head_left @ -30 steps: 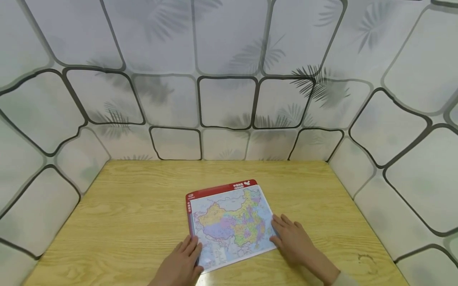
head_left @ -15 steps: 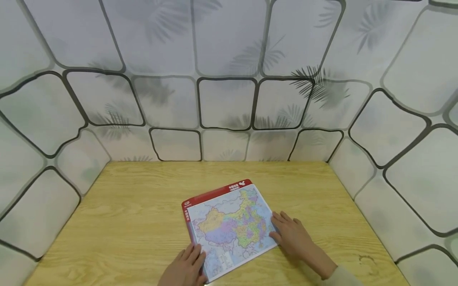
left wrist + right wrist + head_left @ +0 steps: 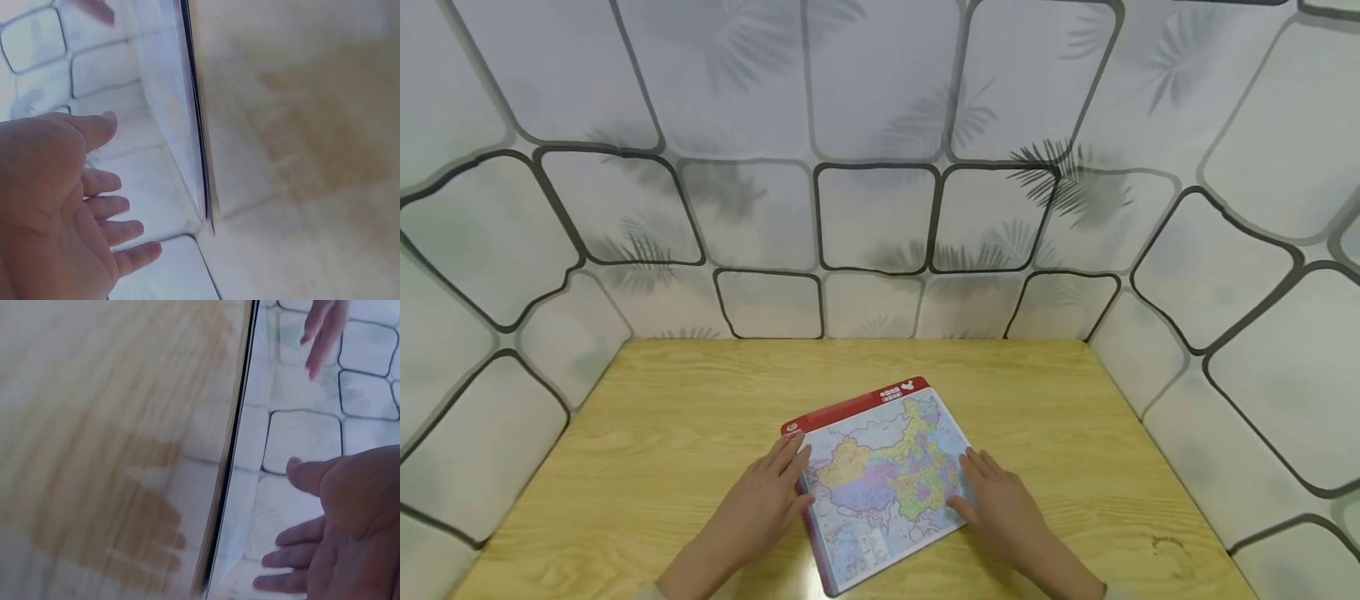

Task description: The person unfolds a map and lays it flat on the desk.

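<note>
A flat rectangular China map board [image 3: 880, 479], with a red band along its far edge, lies slanted on the table. My left hand [image 3: 760, 500] is over its left side, fingers reaching toward the upper left corner and covering part of the margin. Over the right edge is my right hand [image 3: 1003, 504], fingers extended and thumb spread. The left wrist view shows the left palm [image 3: 56, 206] with loosely bent fingers, a gap between them and the board's edge [image 3: 195, 94]. Likewise the right palm [image 3: 353, 531] stands apart from the board's edge [image 3: 232, 444] in its wrist view.
The wood-grain table [image 3: 662, 433] reflects the hands. Walls with a stone-outline and leaf pattern [image 3: 880, 208] enclose its back and both sides. A dark curved mark [image 3: 1168, 542] shows on the table at the right front.
The board turned slightly counterclockwise, its near left corner shifting toward me, then stayed put. My left hand moved from the lower left edge up toward the upper left corner; my right hand shifted slightly inward.
</note>
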Motion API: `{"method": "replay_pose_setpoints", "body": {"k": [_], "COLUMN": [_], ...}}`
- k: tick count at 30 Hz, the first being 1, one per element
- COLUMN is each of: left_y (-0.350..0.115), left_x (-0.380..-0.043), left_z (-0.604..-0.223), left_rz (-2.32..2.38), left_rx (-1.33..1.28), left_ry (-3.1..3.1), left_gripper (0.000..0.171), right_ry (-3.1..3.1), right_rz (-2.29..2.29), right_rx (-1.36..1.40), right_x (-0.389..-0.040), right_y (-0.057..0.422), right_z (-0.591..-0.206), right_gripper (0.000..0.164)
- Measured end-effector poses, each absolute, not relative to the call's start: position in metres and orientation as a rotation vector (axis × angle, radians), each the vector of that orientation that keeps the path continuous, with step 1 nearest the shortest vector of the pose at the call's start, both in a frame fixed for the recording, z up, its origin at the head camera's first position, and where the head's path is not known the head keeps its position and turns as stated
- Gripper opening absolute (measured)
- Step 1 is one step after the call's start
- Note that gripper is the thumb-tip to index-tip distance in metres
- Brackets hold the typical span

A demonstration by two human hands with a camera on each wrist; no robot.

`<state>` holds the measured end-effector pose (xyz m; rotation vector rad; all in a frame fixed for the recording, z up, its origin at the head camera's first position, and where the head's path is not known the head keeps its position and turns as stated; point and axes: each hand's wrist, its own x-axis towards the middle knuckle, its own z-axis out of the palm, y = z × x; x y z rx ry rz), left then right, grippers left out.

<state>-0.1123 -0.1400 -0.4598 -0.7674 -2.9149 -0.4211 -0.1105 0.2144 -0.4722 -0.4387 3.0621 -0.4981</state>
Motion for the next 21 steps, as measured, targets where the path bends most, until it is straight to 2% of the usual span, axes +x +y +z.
{"method": "replay_pose_setpoints", "body": {"k": [9, 21], "left_y": [-0.149, -0.139], "left_x": [-0.156, -0.166], "left_z": [-0.476, -0.486], "left_rz": [-0.429, -0.442], "left_rx": [-0.784, -0.816], "left_ry": [-2.974, -3.128], "left_gripper": [0.068, 0.071], "right_ry": [3.047, 3.055], "right_rz": [-0.306, -0.239], "right_rx": [-0.332, -0.278], "right_x": [-0.093, -0.092], "right_y": [0.194, 0.193], "right_z": [-0.473, -0.482], "right_gripper": [0.078, 0.077]}}
